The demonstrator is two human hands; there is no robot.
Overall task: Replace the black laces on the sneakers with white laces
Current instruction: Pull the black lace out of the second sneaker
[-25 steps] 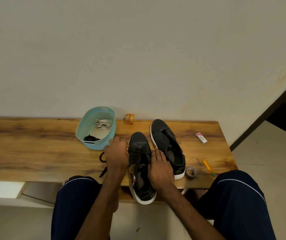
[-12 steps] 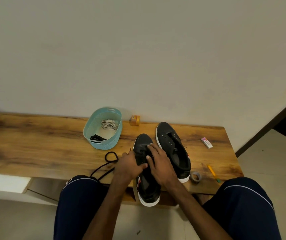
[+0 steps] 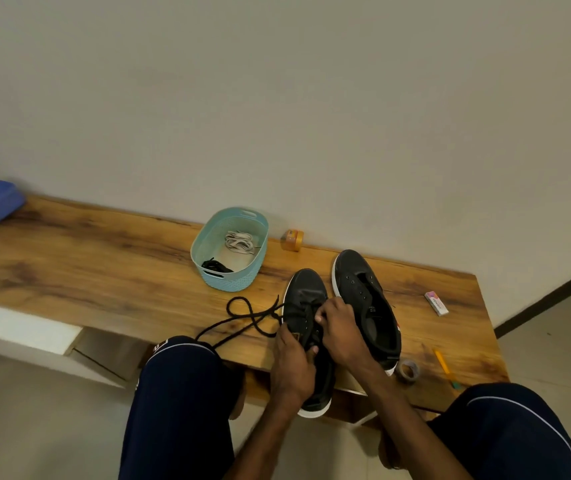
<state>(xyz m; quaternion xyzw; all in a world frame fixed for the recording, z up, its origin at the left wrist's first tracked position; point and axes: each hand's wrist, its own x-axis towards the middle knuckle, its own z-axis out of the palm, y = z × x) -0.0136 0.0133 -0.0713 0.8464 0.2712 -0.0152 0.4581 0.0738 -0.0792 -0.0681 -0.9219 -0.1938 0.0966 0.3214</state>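
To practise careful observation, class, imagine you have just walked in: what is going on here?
A seated person is working on the near sneaker at the edge of the wooden table. The left hand holds the shoe, and the right hand pinches its black lace near the eyelets. Most of that lace lies loose across the table to the left. The far sneaker has bare eyelets. The blue basket holds a second black lace and bundled white laces, not yet used.
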